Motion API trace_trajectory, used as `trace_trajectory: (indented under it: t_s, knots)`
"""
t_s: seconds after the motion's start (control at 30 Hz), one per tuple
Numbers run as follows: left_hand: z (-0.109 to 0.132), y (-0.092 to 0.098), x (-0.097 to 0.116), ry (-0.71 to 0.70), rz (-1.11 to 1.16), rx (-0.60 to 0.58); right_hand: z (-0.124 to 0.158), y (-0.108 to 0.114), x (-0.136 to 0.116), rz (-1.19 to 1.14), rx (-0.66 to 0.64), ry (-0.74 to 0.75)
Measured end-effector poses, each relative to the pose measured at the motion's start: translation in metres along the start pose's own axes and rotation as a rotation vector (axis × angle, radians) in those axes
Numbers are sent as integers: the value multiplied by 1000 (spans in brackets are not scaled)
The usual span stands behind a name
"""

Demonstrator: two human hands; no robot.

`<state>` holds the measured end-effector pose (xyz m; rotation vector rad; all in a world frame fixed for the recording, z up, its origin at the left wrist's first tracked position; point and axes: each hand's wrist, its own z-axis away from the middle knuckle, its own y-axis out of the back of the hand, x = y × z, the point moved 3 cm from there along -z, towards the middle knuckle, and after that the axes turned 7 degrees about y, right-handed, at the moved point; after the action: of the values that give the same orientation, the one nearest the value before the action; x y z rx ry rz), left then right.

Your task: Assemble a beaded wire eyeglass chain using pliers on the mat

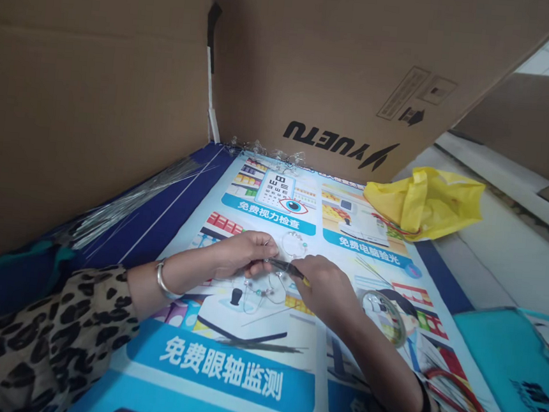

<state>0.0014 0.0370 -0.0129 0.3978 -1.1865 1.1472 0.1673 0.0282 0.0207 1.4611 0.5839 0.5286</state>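
My left hand [241, 254], a silver bangle at its wrist, pinches a thin beaded wire piece [260, 291] between thumb and fingers. Loops of it, with a few pale and teal beads, hang below the fingertips over the printed poster [219, 393]. My right hand [327, 291] grips pliers [284, 266] with dark jaws and a bit of yellow handle showing. The jaw tips meet the wire at my left fingertips; how firmly they close on it is too small to tell. Just beyond the pliers lies a round beaded wire ring [294, 244].
Tall cardboard walls [287, 59] stand at the left and back. A bundle of silver wires [125, 209] lies left, and several clear beaded pieces [288, 159] line the back. To the right are a yellow bag [440, 204], a tape roll [403, 329], a red coil [471, 399] and a teal bag [496, 360].
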Motion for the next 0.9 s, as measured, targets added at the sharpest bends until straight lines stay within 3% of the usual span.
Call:
trace_trajectory:
  t_s: [0.27, 0.67, 0.9]
  knots:
    - [0, -1, -2, -11, 14, 6, 2, -3, -2, 136, 46, 13]
    - [1, -3, 1, -12, -13, 16, 4, -9, -2, 39, 28, -49]
    - [3, -3, 1, 14, -31, -33, 3, -10, 1, -9, 62, 51]
